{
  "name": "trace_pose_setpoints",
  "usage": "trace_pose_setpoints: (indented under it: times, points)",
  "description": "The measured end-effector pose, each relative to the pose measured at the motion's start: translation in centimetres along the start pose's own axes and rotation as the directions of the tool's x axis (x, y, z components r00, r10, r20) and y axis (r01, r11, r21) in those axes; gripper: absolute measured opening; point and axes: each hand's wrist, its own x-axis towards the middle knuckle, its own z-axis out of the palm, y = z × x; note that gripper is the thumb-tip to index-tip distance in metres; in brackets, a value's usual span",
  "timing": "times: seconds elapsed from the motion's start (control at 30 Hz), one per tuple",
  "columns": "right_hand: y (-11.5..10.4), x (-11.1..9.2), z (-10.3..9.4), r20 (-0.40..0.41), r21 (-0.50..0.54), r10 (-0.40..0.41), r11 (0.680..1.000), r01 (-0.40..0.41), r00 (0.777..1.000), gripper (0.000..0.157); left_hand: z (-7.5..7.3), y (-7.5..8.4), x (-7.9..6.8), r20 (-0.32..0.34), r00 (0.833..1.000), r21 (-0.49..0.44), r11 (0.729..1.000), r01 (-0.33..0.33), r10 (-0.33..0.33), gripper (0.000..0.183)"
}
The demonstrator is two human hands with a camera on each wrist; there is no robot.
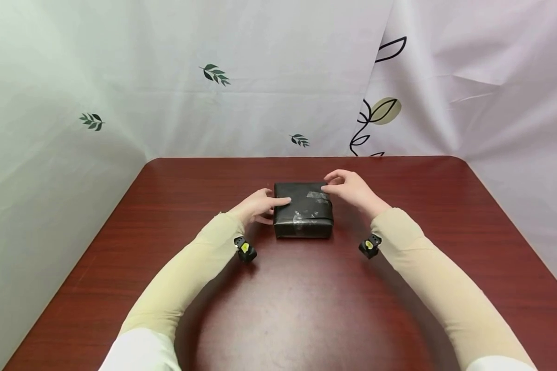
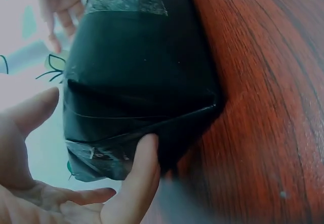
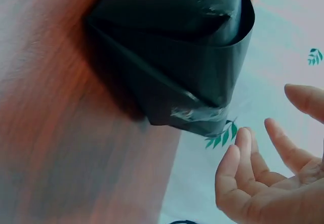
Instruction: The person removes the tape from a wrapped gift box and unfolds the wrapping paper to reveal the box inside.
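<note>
A box-shaped package (image 1: pixel 301 210) wrapped in black sheet sits on the reddish-brown table, strips of clear tape across its top and front. My left hand (image 1: pixel 259 205) is at its left end, thumb stretched over the top and the other fingers spread along the side. In the left wrist view a fingertip of the left hand (image 2: pixel 131 183) lies against the folded, taped end of the package (image 2: pixel 136 57). My right hand (image 1: pixel 350 189) hovers by the far right corner, fingers loosely bent. The right wrist view shows it (image 3: pixel 268 178) beside the package (image 3: pixel 177 57), whose wrapping bulges loosely there.
The wood-grain table (image 1: pixel 278 309) stretches around the package on all sides. White cloth (image 1: pixel 260 51) with leaf prints hangs behind and along both sides of the table. Each sleeved wrist wears a small black camera (image 1: pixel 245 249).
</note>
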Motion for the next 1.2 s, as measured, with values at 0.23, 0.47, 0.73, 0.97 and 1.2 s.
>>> trace_pose_setpoints:
  times: [0.23, 0.47, 0.73, 0.97, 1.2]
  points:
    - [-0.8, 1.4, 0.7, 0.068, -0.117, -0.124, 0.984, 0.131, 0.99, 0.032, 0.1, -0.1, 0.3, 0.006, 1.0, 0.019, 1.0, -0.018, 0.017, 0.079]
    - [-0.8, 1.9, 1.6, 0.152, -0.313, -0.227, 0.912, 0.265, 0.962, 0.031, -0.2, -0.4, 0.4, 0.026, 0.999, -0.006, 1.0, -0.022, 0.023, 0.076]
    - [-0.2, 1.8, 1.9, 0.219, -0.438, -0.324, 0.81, 0.39, 0.92, 0.028, -0.3, -0.7, 0.5, 0.029, 0.999, -0.009, 0.999, -0.036, 0.036, 0.076]
    - [0.3, 1.8, 1.8, 0.232, -0.476, -0.393, 0.752, 0.457, 0.89, 0.023, -0.1, -0.6, 0.6, 0.015, 0.999, 0.012, 1.0, -0.028, 0.028, 0.077]
    - [0.5, 2.2, 1.7, 0.237, -0.46, -0.407, 0.753, 0.471, 0.882, 0.017, -0.1, -0.6, 0.5, 0.014, 0.999, 0.041, 0.999, -0.033, 0.033, 0.077]
